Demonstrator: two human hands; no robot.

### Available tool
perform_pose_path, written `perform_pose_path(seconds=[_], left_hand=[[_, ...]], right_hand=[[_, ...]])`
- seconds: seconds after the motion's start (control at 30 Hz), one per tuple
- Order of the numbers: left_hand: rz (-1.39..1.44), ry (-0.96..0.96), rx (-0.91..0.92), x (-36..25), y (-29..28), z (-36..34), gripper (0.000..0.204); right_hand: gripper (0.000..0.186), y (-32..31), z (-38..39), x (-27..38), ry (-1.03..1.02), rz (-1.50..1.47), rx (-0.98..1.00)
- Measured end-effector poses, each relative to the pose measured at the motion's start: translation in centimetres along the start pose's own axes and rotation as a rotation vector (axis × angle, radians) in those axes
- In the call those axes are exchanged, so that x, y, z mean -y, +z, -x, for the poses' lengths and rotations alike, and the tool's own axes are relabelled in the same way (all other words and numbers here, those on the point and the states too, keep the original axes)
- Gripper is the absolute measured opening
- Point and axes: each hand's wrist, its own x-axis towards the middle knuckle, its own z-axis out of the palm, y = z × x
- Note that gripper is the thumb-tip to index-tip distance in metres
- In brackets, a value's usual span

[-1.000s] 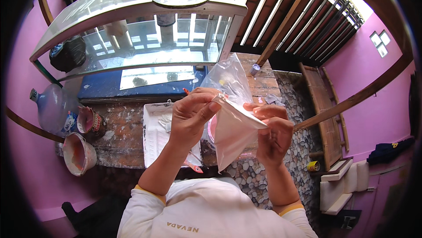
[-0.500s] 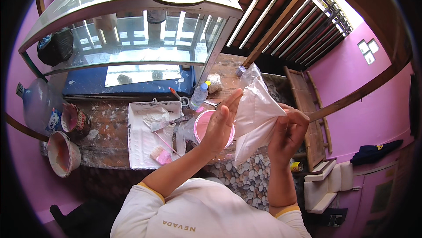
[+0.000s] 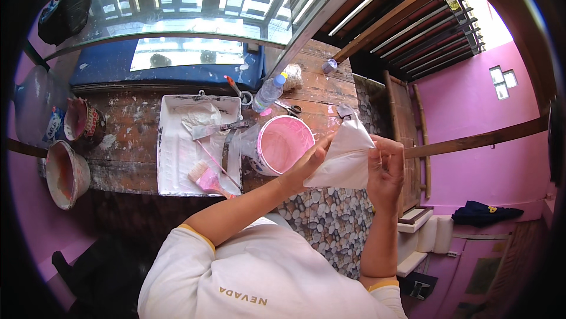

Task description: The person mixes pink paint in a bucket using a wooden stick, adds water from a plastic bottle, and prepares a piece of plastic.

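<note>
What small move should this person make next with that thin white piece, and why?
Perhaps ease the right hand outward a little to spread the thin white piece: its fingers are at the right corner, the left hand lies along the left edge, and folds show in the surface between them.

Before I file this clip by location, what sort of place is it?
Probably a semi-open porch used as a makeshift painting space: there's a paint-spattered wooden table, a white paint tray on it, and a slatted fence beyond.
</note>
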Motion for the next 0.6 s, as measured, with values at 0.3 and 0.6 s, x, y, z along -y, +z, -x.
perform_pose_path(seconds=[0.3,0.6], left_hand=[[0.019,0.048,-0.428,6.4,0.8,2.6,0.084],[0.504,-0.192,-0.648,8.9,0.0,4.1,0.068]], right_hand=[[0.012,2.5,-0.1,-3.2,0.194,-0.146,0.209],[0.013,6.8,0.2,-7.3,0.404,-0.103,0.468]])
